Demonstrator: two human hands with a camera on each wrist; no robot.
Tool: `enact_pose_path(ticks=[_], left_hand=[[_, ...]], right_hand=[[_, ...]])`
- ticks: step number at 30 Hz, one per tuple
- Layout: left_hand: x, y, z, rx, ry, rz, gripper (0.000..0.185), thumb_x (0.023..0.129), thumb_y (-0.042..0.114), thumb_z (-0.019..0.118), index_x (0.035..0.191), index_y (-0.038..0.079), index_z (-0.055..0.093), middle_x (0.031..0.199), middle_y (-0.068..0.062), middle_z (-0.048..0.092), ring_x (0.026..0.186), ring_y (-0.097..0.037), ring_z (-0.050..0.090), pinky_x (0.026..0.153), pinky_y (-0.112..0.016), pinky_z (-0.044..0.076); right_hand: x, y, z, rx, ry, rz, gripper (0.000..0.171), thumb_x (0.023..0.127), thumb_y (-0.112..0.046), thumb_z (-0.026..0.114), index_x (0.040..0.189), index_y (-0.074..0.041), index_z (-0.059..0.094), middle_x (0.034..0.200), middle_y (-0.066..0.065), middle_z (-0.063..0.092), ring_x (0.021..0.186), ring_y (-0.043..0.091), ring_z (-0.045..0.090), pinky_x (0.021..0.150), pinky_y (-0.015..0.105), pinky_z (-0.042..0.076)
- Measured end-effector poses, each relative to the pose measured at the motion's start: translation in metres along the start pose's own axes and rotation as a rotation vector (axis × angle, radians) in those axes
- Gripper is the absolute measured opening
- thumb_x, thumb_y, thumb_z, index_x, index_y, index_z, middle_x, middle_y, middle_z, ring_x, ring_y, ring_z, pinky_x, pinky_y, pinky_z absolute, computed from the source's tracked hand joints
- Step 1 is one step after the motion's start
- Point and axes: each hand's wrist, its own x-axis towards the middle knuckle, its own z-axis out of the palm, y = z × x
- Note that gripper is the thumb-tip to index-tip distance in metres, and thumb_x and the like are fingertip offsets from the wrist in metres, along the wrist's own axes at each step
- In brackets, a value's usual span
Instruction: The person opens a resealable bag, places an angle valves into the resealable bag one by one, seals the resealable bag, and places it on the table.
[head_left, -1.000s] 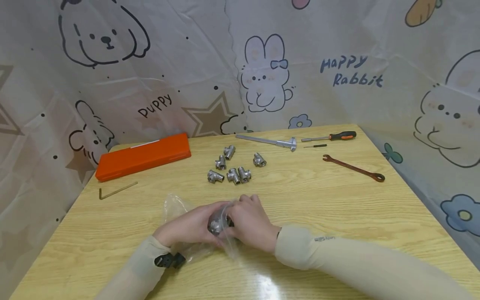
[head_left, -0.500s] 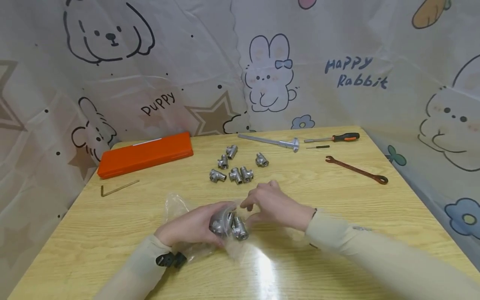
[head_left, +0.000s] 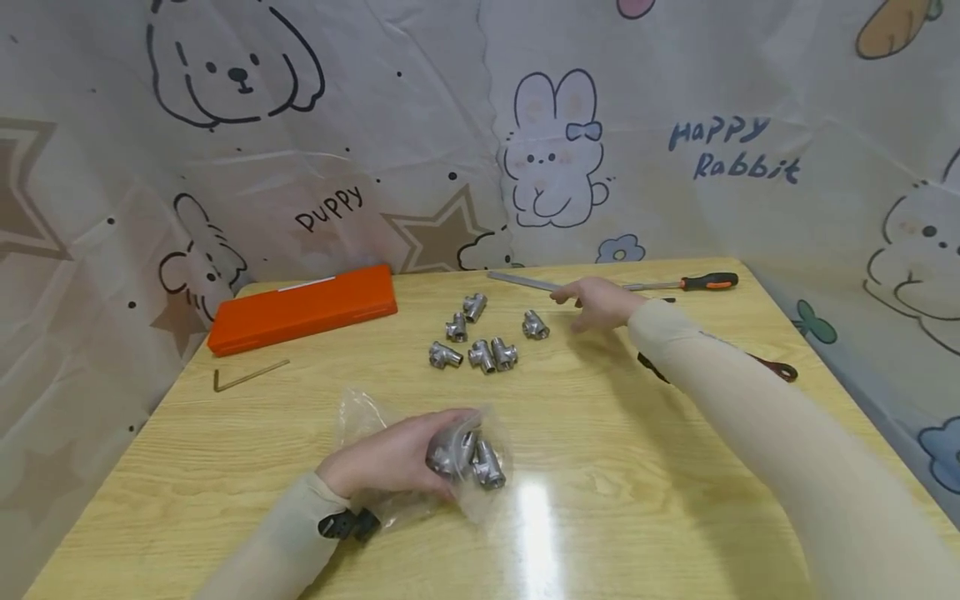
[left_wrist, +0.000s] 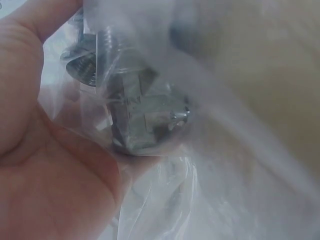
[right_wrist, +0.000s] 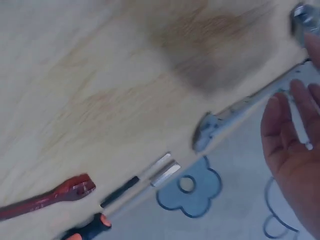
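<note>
Wood surface [head_left: 600, 433], cartoon backdrop. Left hand [head_left: 390, 458] lower ctr grips plastic bag [head_left: 480, 500] w/ metal fittings [head_left: 472, 458]; right hand [head_left: 600, 302] open, fingers relaxed, over wrench [head_left: 525, 281] upper ctr.

The left hand [head_left: 390, 458] rests on the near part of the table [head_left: 675, 467], its fingers curled round a plastic bag [head_left: 360, 417] with pipe fittings [head_left: 468, 458] in it; the fittings lie at the fingertips, the rest of the bag behind the knuckles. Beyond those fingers, toward the table's middle, lies a cluster of loose fittings [head_left: 483, 333]. Far to their left sits a flat case [head_left: 303, 307], with a hex key [head_left: 247, 375] before it. The right hand [head_left: 600, 302] hovers at the far edge, just right of the cluster. Its fingers are over a metal wrench [head_left: 525, 281]; a screwdriver [head_left: 697, 282] lies right of them, and a spanner [head_left: 772, 367] nearer, under the forearm.
</note>
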Motion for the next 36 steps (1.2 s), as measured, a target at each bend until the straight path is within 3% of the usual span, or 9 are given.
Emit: enact_pose_path(ticks=[5,11,19,25,30,36], left_hand=[[-0.001,0.0,0.004,-0.039,-0.019,-0.012,0.106,0.067,0.031,0.091,0.155,0.031,0.032,0.151,0.007,0.042,0.135,-0.015,0.041,0.114,-0.041,0.03],[0.0,0.0,0.007,-0.042,-0.022,0.0,0.107,0.066,0.031,0.092,0.155,0.031,0.032,0.151,0.007,0.042,0.136,-0.015,0.04,0.114,-0.04,0.029],[0.0,0.0,0.009,-0.01,-0.022,0.019,0.106,0.068,0.026,0.091,0.155,0.027,0.032,0.149,0.005,0.044,0.132,-0.015,0.044,0.112,-0.038,0.034],[-0.001,-0.001,0.009,-0.002,-0.019,0.01,0.106,0.067,0.025,0.092,0.155,0.027,0.032,0.149,0.004,0.045,0.131,-0.015,0.045,0.111,-0.039,0.035],[-0.002,-0.002,0.006,0.014,-0.015,0.009,0.107,0.068,0.03,0.091,0.156,0.025,0.031,0.152,0.003,0.042,0.134,-0.018,0.042,0.113,-0.041,0.032],[-0.002,-0.002,0.0,0.025,-0.003,0.013,0.106,0.069,0.031,0.09,0.156,0.023,0.031,0.152,0.003,0.042,0.135,-0.019,0.042,0.112,-0.042,0.033]], right_hand=[[0.014,0.006,0.008,0.017,-0.076,0.01,0.073,0.084,-0.011,0.08,0.147,-0.006,0.046,0.151,0.013,0.044,0.134,0.039,0.042,0.11,0.052,0.034],[0.022,0.009,0.019,0.027,-0.074,0.023,0.075,0.079,-0.011,0.082,0.146,-0.009,0.049,0.152,0.011,0.043,0.142,0.038,0.03,0.116,0.053,0.022],[0.028,0.012,0.025,0.052,-0.07,0.023,0.07,0.078,-0.015,0.085,0.141,-0.012,0.056,0.146,0.014,0.049,0.131,0.036,0.044,0.112,0.054,0.031],[0.027,0.007,0.027,0.084,-0.063,0.026,0.064,0.075,-0.018,0.088,0.132,-0.008,0.062,0.133,0.013,0.06,0.121,0.032,0.053,0.106,0.048,0.041],[0.01,-0.002,0.025,0.151,-0.015,-0.035,0.063,0.076,-0.022,0.088,0.131,-0.007,0.062,0.126,0.008,0.064,0.115,0.026,0.059,0.1,0.044,0.047],[-0.047,-0.04,0.025,0.162,0.131,-0.11,0.06,0.074,-0.03,0.088,0.126,-0.009,0.066,0.116,0.002,0.068,0.105,0.026,0.063,0.088,0.039,0.054]])
